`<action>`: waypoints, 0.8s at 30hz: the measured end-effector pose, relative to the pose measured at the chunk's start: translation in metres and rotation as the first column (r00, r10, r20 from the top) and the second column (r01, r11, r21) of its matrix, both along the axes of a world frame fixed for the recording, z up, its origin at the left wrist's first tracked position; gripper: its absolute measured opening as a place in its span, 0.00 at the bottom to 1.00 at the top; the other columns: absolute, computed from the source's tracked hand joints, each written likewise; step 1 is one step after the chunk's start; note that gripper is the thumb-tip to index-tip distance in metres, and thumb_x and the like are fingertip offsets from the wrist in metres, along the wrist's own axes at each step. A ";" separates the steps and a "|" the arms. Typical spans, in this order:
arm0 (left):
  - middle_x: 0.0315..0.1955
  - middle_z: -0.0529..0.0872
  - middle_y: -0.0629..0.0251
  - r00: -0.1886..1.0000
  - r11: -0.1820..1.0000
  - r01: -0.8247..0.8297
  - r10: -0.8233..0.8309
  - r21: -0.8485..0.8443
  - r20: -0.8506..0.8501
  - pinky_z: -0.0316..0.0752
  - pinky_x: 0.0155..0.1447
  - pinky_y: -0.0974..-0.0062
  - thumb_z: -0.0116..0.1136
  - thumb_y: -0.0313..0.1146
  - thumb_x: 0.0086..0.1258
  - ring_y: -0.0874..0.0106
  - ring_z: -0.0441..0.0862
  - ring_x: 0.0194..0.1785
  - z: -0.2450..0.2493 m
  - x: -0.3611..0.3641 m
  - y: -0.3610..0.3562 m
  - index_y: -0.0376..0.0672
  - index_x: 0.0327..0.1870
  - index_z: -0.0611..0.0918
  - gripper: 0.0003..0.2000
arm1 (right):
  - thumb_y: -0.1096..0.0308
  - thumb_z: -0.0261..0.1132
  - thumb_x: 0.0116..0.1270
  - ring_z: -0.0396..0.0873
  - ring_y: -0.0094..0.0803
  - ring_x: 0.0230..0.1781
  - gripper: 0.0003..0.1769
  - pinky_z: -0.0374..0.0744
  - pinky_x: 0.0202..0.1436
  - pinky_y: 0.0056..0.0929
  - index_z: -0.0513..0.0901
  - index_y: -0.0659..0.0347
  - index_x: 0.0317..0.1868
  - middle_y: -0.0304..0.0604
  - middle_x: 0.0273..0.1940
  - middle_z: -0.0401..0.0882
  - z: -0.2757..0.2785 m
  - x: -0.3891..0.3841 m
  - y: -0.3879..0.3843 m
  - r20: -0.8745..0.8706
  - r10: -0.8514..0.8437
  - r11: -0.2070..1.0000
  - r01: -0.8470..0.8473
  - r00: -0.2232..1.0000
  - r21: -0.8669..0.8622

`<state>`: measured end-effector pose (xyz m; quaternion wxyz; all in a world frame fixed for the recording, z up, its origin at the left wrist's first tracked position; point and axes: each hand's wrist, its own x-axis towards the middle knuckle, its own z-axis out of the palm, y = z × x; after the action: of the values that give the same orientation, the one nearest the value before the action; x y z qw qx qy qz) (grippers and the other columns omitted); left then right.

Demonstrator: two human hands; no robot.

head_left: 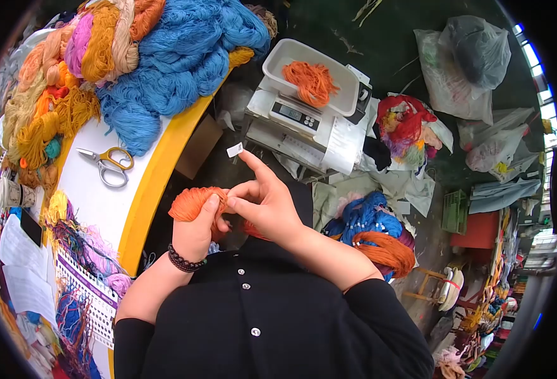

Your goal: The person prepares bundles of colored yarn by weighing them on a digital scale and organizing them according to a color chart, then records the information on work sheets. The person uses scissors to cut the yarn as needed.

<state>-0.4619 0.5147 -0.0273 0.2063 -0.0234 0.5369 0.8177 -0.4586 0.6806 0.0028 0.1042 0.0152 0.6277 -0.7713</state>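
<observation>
Table edge [144, 184], skein [190, 203] in left hand [196, 235]

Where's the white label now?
Head view, centre: white label on the right hand's index fingertip, just below the scale, above the orange yarn in the left hand.

Yarn workshop: heaped skeins [164, 57], weighing scale [300, 114].

Left: bare tabletop [85, 189] around scissors [109, 165]; yarn heap [158, 63] blocks far end.
Ahead: scale [294, 117] stands just beyond right hand [266, 205].
Between: open gap from table edge to scale.
</observation>
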 end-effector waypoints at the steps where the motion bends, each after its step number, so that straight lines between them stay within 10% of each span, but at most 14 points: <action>1: 0.31 0.84 0.66 0.999 0.999 -0.041 0.041 0.002 -0.020 0.75 0.34 0.81 0.51 0.33 0.74 0.79 0.78 0.26 0.000 0.001 0.001 0.36 0.49 0.80 0.12 | 0.80 0.62 0.63 0.79 0.21 0.39 0.41 0.77 0.48 0.23 0.50 0.66 0.73 0.42 0.37 0.81 -0.002 -0.001 0.000 0.028 -0.010 0.994 0.013 1.000 -0.105; 7: 0.31 0.84 0.66 0.950 0.911 -0.170 0.051 0.375 0.307 0.77 0.53 0.68 0.44 0.37 0.77 0.74 0.83 0.38 -0.019 -0.016 -0.004 0.42 0.44 0.74 0.09 | 0.80 0.61 0.62 0.80 0.28 0.36 0.42 0.76 0.45 0.26 0.49 0.62 0.73 0.43 0.38 0.80 0.008 -0.018 0.015 0.205 0.056 0.823 0.071 0.977 -0.563; 9: 0.27 0.81 0.74 0.884 0.635 -0.261 -0.146 0.727 0.445 0.73 0.60 0.67 0.44 0.36 0.77 0.81 0.82 0.37 -0.061 -0.026 -0.027 0.45 0.41 0.73 0.07 | 0.78 0.61 0.62 0.79 0.27 0.34 0.41 0.76 0.40 0.25 0.50 0.57 0.72 0.42 0.38 0.80 0.066 -0.022 0.039 0.154 0.118 0.817 -0.008 0.981 -0.577; 13: 0.18 0.69 0.82 0.756 0.660 -0.464 -0.052 0.591 0.653 0.77 0.52 0.71 0.43 0.33 0.77 0.87 0.70 0.21 -0.150 -0.031 -0.066 0.47 0.35 0.73 0.08 | 0.73 0.64 0.60 0.76 0.20 0.32 0.36 0.70 0.31 0.17 0.60 0.56 0.68 0.40 0.39 0.82 0.198 -0.022 0.105 -0.297 -0.026 0.978 0.086 0.954 0.190; 24: 0.12 0.60 0.82 0.387 0.777 -0.612 0.456 -0.147 0.801 0.68 0.44 0.80 0.42 0.34 0.76 0.83 0.58 0.14 -0.250 -0.018 -0.101 0.52 0.25 0.69 0.13 | 0.72 0.53 0.68 0.73 0.23 0.25 0.07 0.72 0.27 0.19 0.79 0.62 0.40 0.38 0.30 0.77 0.472 -0.077 0.258 -0.896 -0.234 0.643 0.751 0.378 0.149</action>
<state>-0.4796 0.4134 -0.2769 0.1507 -0.5424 0.2737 0.7799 -0.5359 0.9382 0.4747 -0.4546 -0.1158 0.7503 -0.4658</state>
